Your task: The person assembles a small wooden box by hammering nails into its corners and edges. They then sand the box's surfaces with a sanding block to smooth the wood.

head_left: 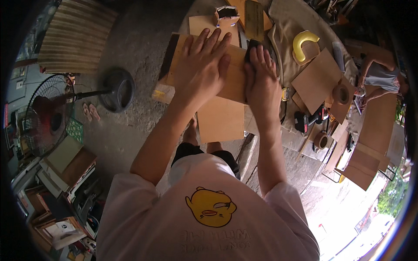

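Observation:
A light brown wooden board (237, 87) with a dark strip along its left end lies in front of me. My left hand (202, 71) rests flat on its top, fingers spread. At the board's right end, my right hand (263, 82) is closed over a dark block-like thing (252, 44); most of that thing is hidden under the fingers, so I cannot tell its exact kind. Below the board, toward my body, a plain tan sheet (220, 124) shows. Beyond my left hand, a small open carton (227, 18) sits on another tan panel (196, 25).
To the right lie a yellow curved banana-shaped thing (298, 45), brown sheets (318, 80), tape rolls (341, 94), a tape measure (285, 94) and a cordless drill (310, 118). Another person (379, 78) works at far right. A standing fan (52, 115) is at left.

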Motion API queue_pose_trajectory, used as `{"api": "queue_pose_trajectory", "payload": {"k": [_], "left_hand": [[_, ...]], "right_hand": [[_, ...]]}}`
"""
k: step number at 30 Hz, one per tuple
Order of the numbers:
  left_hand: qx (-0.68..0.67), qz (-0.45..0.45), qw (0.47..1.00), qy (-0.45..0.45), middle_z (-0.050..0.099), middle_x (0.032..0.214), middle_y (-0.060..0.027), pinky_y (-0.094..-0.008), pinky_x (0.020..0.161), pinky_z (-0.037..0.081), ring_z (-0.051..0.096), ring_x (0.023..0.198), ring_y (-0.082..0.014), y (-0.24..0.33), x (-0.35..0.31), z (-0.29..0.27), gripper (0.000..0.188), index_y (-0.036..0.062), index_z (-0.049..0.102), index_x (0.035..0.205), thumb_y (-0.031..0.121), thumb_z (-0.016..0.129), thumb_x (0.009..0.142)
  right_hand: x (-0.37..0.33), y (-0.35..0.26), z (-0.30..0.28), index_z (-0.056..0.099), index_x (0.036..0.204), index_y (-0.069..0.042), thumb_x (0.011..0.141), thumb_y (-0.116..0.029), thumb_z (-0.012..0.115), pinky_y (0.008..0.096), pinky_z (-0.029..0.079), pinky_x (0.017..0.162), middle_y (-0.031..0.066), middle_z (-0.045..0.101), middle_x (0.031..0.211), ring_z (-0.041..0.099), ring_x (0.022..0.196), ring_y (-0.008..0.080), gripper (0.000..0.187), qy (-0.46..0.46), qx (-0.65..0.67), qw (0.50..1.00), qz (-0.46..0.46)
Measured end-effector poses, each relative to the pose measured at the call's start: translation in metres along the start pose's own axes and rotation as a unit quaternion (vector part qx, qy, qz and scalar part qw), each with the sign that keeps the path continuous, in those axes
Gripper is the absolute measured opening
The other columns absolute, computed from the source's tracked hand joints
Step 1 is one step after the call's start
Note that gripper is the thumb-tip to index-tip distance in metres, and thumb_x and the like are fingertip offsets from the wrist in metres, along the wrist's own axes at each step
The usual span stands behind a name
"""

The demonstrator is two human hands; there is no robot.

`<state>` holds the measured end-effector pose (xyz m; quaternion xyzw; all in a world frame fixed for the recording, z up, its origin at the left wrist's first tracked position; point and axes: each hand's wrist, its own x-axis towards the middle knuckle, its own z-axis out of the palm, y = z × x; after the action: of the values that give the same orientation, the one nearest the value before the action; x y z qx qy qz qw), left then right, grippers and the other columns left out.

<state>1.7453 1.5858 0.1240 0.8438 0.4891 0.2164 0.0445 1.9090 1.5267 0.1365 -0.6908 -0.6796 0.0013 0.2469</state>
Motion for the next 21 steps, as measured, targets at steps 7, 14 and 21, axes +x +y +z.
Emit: {"api": "queue_pose_trajectory", "payload": {"k": [7, 14, 21], "left_hand": [[0.007, -0.005, 1.000, -0.004, 0.055, 0.154, -0.0094, -0.0512, 0.124, 0.030, 0.044, 0.147, -0.0295, -0.003, -0.005, -0.006, 0.048, 0.0153, 0.055, 0.151, 0.031, 0.050, 0.106], [0.012, -0.001, 1.000, 0.002, 0.056, 0.153, -0.0109, -0.0515, 0.123, 0.031, 0.046, 0.146, -0.0299, -0.009, -0.004, -0.006, 0.047, 0.0141, 0.056, 0.150, 0.031, 0.051, 0.106], [-0.007, 0.009, 1.000, 0.006, 0.058, 0.149, -0.0118, -0.0521, 0.122, 0.032, 0.048, 0.144, -0.0305, 0.001, -0.001, -0.002, 0.047, 0.0132, 0.057, 0.148, 0.030, 0.052, 0.105]], "right_hand": [[-0.091, -0.046, -0.035, 0.061, 0.142, -0.001, 0.097, -0.015, 0.067, 0.0509, 0.046, 0.114, 0.0199, 0.057, 0.151, 0.053, 0.142, 0.0355, 0.047, -0.113, 0.006, 0.993, 0.022], [-0.055, -0.027, -0.016, 0.058, 0.145, -0.003, 0.098, -0.013, 0.065, 0.0484, 0.047, 0.114, 0.0169, 0.055, 0.153, 0.051, 0.143, 0.0368, 0.048, -0.052, 0.015, 0.999, 0.007], [-0.011, -0.015, -0.005, 0.059, 0.145, -0.002, 0.098, -0.010, 0.064, 0.0508, 0.045, 0.115, 0.0202, 0.057, 0.150, 0.055, 0.140, 0.0372, 0.048, -0.014, -0.015, 0.999, 0.045]]}}
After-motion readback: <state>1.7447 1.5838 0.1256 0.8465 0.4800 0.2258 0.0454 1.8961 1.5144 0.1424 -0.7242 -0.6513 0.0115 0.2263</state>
